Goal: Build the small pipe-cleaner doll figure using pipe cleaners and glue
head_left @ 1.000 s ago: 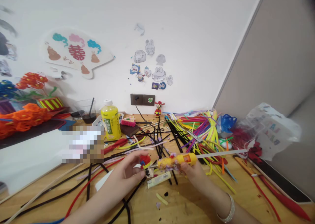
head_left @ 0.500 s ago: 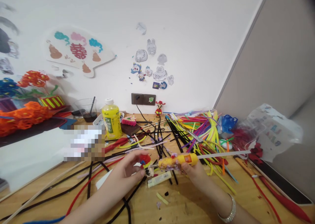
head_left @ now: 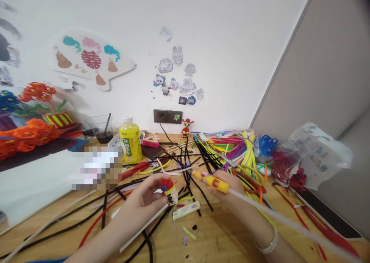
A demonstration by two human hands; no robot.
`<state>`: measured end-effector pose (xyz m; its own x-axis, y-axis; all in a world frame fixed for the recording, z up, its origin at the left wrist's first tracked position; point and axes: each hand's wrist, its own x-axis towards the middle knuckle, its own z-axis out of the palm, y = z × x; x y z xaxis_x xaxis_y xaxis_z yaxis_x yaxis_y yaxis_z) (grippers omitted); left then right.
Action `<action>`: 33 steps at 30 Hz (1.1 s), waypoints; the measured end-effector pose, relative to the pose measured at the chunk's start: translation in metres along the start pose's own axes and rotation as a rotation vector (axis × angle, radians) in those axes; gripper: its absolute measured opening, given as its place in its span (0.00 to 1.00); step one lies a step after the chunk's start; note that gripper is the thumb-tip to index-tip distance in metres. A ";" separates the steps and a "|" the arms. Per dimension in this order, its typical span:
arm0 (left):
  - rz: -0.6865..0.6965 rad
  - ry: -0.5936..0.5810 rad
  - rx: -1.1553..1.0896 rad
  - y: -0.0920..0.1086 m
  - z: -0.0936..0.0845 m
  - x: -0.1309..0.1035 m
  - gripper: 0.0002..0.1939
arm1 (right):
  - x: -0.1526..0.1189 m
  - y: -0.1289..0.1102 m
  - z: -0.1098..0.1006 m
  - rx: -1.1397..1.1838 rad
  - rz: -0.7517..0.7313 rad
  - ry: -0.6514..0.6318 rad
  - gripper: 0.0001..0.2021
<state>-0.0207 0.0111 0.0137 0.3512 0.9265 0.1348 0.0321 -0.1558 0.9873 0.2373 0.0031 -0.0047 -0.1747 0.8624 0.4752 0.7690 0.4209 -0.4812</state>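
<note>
My left hand [head_left: 152, 195] pinches a small pipe-cleaner figure [head_left: 169, 192] with red, blue, yellow, cream and black parts. To its right, my right hand [head_left: 228, 189] is wrapped round a yellow hot glue gun [head_left: 212, 181], whose tip points left and away from me, apart from the figure. A long pale glue stick [head_left: 268, 211] runs out of its back end. On the table under the hands lies a pale tube [head_left: 186, 210] with a label. Small yellow and black scraps [head_left: 189, 232] are scattered near it.
Bundles of coloured pipe cleaners [head_left: 237, 151] lie at the back right, with black ones across the middle. A yellow drink bottle [head_left: 130, 139] and a cup [head_left: 102, 130] stand at the back left. A small red-hatted figure [head_left: 187, 128] stands by the wall. Red-handled pliers [head_left: 326, 226] lie right.
The glue gun has swung away from the figure, its tip now farther off and its glue stick angled down to the right. My left hand has turned the figure slightly.
</note>
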 end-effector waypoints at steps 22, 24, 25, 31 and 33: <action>0.002 0.002 -0.001 -0.005 0.002 0.002 0.17 | -0.011 -0.036 0.024 -0.172 -0.351 -0.646 0.04; 0.017 -0.014 0.026 -0.009 0.001 0.001 0.17 | -0.013 -0.033 0.025 -0.190 -0.338 -0.628 0.04; 0.023 -0.017 0.040 -0.010 0.001 0.001 0.16 | -0.013 -0.033 0.024 -0.194 -0.323 -0.617 0.05; -0.008 -0.046 0.059 -0.012 0.004 -0.003 0.16 | -0.008 -0.038 0.015 0.075 -0.063 -0.445 0.07; -0.030 -0.063 0.045 -0.009 0.007 -0.004 0.17 | -0.007 -0.039 0.015 0.221 -0.001 -0.330 0.07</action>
<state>-0.0158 0.0059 0.0035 0.4077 0.9078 0.0986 0.0851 -0.1453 0.9857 0.1995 -0.0148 -0.0007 -0.3913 0.8909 0.2307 0.6243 0.4412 -0.6446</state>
